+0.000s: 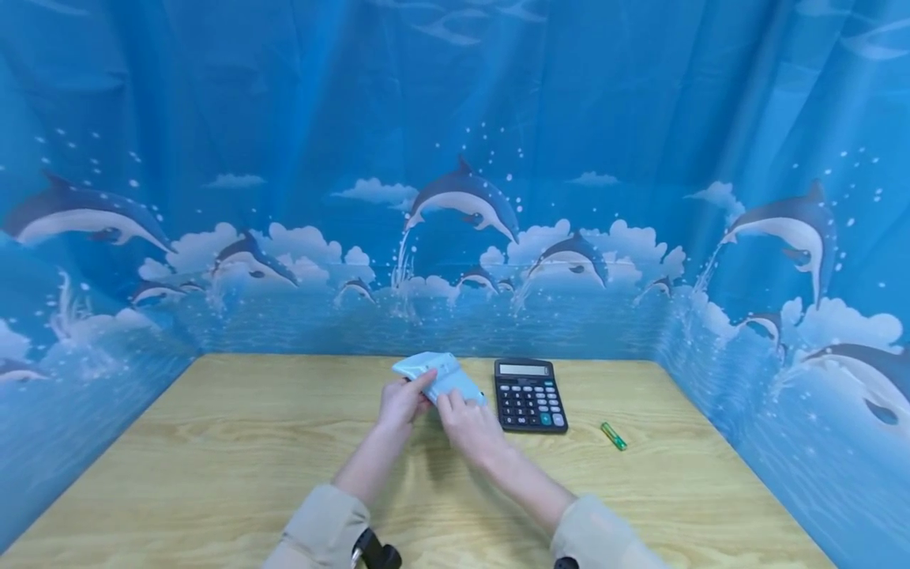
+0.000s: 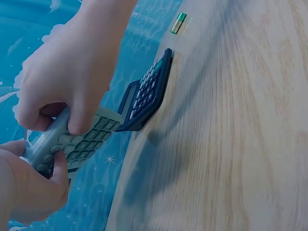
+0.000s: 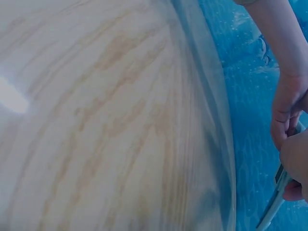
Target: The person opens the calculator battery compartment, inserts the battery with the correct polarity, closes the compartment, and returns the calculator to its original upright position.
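Note:
A light blue calculator [image 1: 455, 381] is held tilted above the table, its back turned up toward the head camera. My left hand [image 1: 403, 403] grips one end. In the left wrist view, that hand's thumb lies over the keys of the calculator [image 2: 91, 139]. Beside it, my right hand [image 1: 472, 429] pinches the calculator along its edge with curled fingers. At the right side of the right wrist view, both hands meet at the calculator's thin edge [image 3: 272, 211]; part of it is hidden behind them.
A black calculator [image 1: 531, 395] lies face up on the wooden table [image 1: 235, 450], just right of the hands. Farther right lies a green battery [image 1: 614, 436]. A blue curtain [image 1: 320, 158] printed with dolphins surrounds the table's back and sides.

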Demonstrator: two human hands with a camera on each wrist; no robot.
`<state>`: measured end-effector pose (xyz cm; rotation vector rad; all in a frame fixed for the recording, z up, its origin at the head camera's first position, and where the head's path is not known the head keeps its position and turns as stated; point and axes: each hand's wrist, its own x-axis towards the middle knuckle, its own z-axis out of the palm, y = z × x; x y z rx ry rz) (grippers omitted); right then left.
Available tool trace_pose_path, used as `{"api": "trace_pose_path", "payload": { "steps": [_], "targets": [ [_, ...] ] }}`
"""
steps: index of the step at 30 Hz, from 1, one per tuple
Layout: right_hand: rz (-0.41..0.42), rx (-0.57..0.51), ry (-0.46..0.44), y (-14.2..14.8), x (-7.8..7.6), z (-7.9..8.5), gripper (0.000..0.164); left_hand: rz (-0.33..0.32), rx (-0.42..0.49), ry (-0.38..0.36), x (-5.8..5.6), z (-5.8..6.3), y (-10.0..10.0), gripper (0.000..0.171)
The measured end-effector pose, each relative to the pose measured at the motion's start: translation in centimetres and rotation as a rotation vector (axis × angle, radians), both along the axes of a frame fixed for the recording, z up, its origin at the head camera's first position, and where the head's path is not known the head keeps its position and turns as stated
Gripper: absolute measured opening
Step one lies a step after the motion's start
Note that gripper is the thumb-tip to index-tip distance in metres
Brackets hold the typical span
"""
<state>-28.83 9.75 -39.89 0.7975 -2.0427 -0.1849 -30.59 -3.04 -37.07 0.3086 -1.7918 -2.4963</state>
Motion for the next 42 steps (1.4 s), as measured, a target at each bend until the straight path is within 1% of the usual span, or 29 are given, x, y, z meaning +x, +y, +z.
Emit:
{"api": "trace_pose_path", "payload": {
  "steps": [3, 5, 9, 11, 13, 15, 19, 22, 24, 28, 32, 34, 37, 39, 42],
  "targets": [
    [-0.014, -0.018, -0.013, -0.1, 0.3, 0.0, 0.014, 0.013, -0.004, -0.008, -0.1, -0.1, -0.2, 0.039],
    [-0.018, -0.048, -0.055, -0.2, 0.4, 0.2, 0.019, 0.019, -0.013, -0.009, -0.1, -0.2, -0.3, 0.040],
    [0.017, -0.130, -0.189, 0.0, 0.8, 0.7, 0.032, 0.029, -0.026, -0.008, -0.2, -0.1, -0.8, 0.040],
    [0.046, -0.157, -0.261, 0.2, 0.9, 0.9, 0.032, 0.038, -0.021, -0.009, -0.2, 0.0, -1.1, 0.039],
    [0.063, -0.166, -0.310, 0.4, 0.9, 1.1, 0.032, 0.044, -0.011, -0.012, -0.2, 0.0, -1.4, 0.038],
    [0.067, -0.157, -0.327, 0.7, 0.9, 1.2, 0.033, 0.044, 0.008, -0.012, -0.2, 0.1, -1.6, 0.038],
    [0.072, -0.133, -0.309, 1.5, 0.6, 1.2, 0.036, 0.036, 0.017, -0.024, -0.3, 0.1, -2.0, 0.041],
    [0.071, -0.153, -0.318, 2.1, 0.4, 1.1, 0.039, 0.035, -0.015, -0.038, -0.3, 0.2, -2.3, 0.042],
    [0.054, -0.184, -0.354, 2.5, 0.2, 1.1, 0.039, 0.039, -0.036, -0.050, -0.3, 0.2, -2.4, 0.041],
    [-0.008, -0.293, -0.491, 3.0, -0.1, 1.3, 0.036, 0.033, -0.071, -0.051, -0.2, 0.1, -2.7, 0.037],
    [-0.058, -0.452, -0.669, 3.4, -0.6, 1.6, 0.035, 0.000, -0.126, -0.034, -0.1, -0.1, -2.8, 0.026],
    [-0.061, -0.554, -0.778, 3.7, -1.0, 1.7, 0.037, -0.034, -0.166, -0.025, -0.1, -0.2, -2.8, 0.024],
    [-0.037, -0.705, -0.933, 4.0, -1.7, 1.9, 0.040, -0.102, -0.223, -0.018, 0.1, -0.2, -2.8, 0.028],
    [-0.020, -0.784, -1.010, 4.3, -2.0, 1.9, 0.043, -0.148, -0.254, -0.007, 0.2, -0.3, -2.8, 0.032],
    [-0.005, -0.838, -1.078, 4.6, -2.3, 1.9, 0.048, -0.206, -0.294, 0.001, 0.4, -0.3, -2.8, 0.033]
  ]
}}
